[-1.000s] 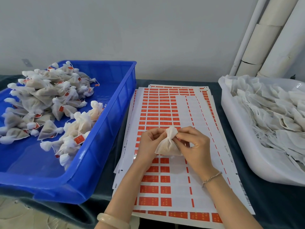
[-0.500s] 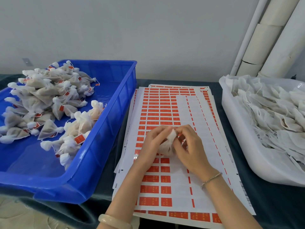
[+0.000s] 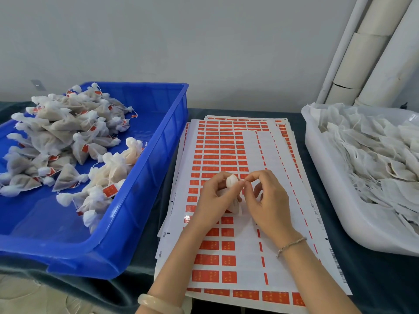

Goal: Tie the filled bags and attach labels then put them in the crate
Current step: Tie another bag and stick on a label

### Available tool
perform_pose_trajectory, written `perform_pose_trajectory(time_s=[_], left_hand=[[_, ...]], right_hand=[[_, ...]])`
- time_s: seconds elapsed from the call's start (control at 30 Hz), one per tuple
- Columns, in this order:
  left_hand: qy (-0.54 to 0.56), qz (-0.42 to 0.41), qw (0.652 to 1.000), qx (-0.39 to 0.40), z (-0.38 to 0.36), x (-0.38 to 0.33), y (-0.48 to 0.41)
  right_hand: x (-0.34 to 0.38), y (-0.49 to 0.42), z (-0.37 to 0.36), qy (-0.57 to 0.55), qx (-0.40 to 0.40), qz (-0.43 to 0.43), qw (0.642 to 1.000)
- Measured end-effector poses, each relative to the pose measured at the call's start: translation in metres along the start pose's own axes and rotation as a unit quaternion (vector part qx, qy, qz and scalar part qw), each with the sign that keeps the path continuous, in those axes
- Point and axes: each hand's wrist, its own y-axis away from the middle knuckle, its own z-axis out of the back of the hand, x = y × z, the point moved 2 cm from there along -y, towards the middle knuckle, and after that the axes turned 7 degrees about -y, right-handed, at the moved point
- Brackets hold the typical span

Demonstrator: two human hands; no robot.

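A small white mesh filled bag sits between my hands above the label sheets. My left hand grips its gathered neck, and the puffed top pokes out above my fingers. My right hand pinches something thin at the neck, probably the bag's string, with thumb and forefinger. The sheets carry rows of orange-red stickers, with many peeled gaps. The blue crate at left holds several tied, labelled bags.
A white tub at right is heaped with untied white bags. Dark cloth covers the table. White pipes run up the wall at the back right. The table's front edge is close to my forearms.
My hands bunched the bag's top together, and the bag is now mostly hidden in my left hand. My right hand drew back slightly to the right, pinching at the neck.
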Motion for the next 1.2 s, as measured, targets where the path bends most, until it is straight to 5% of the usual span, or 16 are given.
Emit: perform_pose_trajectory(time_s=[0.63, 1.2], left_hand=[[0.003, -0.043, 0.998, 0.037, -0.005, -0.004, 0.005], [0.051, -0.037, 0.992, -0.107, 0.007, -0.001, 0.002]], right_hand=[[-0.015, -0.008, 0.016, 0.044, -0.105, -0.069, 0.991], [-0.013, -0.009, 0.014, 0.002, -0.036, -0.083, 0.996]])
